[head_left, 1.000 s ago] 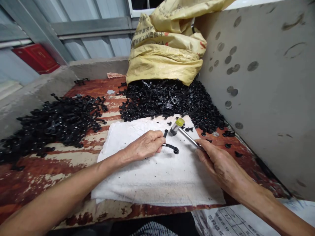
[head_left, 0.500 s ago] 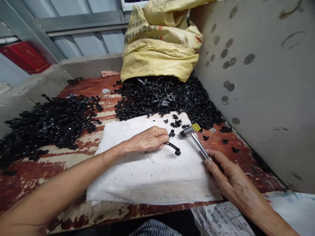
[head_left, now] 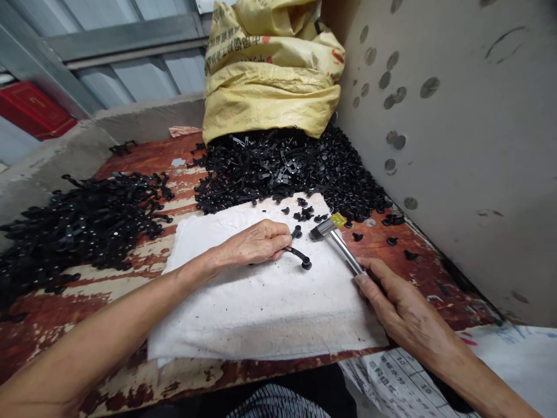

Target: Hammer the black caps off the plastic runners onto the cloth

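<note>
Just beyond a printed paper sheet (head_left: 391,386) at the near edge of the paint-peeled table (head_left: 104,342), the person's right hand (head_left: 404,305) is gripping the end of a steel-handled hammer (head_left: 342,247) between thumb and fingers, its yellow-capped head lying near the far edge of a folded white cloth (head_left: 261,307). The left hand (head_left: 255,241) is curling closed over a black plastic part (head_left: 300,258), pinning it against the cloth with its ends poking out past the fingertips, which looks like a steady way of keeping it from sliding. Small black pieces (head_left: 302,212) are scattering along the cloth's far edge. Beyond them, heaps of black parts (head_left: 278,171) are spilling from a yellow woven sack (head_left: 270,81), with another heap (head_left: 87,226) lying to the left, beside a grey wall (head_left: 435,145).
</note>
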The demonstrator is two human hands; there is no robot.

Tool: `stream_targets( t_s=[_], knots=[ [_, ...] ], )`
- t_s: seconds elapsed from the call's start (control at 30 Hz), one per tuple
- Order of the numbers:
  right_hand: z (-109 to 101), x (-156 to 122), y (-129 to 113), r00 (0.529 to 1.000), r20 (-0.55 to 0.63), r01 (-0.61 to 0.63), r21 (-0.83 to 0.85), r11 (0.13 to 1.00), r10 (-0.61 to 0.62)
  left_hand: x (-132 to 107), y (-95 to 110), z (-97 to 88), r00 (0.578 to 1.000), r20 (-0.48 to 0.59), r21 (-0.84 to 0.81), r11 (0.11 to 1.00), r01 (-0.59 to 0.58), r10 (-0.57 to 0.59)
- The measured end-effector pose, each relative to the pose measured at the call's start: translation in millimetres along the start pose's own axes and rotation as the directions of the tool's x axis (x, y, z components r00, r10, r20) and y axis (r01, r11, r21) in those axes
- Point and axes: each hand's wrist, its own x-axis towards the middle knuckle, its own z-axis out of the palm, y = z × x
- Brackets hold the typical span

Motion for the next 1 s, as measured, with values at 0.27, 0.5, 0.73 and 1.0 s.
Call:
stream_targets(
  t_s=[0.27, 0.5, 0.73, 1.0],
  knots=[
    [1.0, -0.6, 3.5, 1.0, -0.002, -0.007, 0.022, 1.0, 0.007, 0.5, -0.3, 0.6, 1.0, -0.007, 0.018, 1.0, -0.003, 0.004],
    [1.1, -0.3, 1.7, 1.0, 0.017, -0.014, 0.002, 1.0, 0.014, 1.1, -0.8, 1.2, 1.0, -0.007, 0.002, 1.0, 0.001, -0.001],
    [-0.1, -0.1, 1.7, 1.0, 0.004, 0.006, 0.014, 1.0, -0.006, 1.7, -1.5, 1.0, 1.0, 0.006, -0.023, 1.0, -0.016, 0.016],
    [-0.8, -0.9, 2.8, 1.0, 0.012, 0.005, 0.002, 1.0, -0.005, 4.0, 5.4, -5.7, 0.999, 0.049, -0.022, 1.0, 0.019, -0.018]
  ],
)
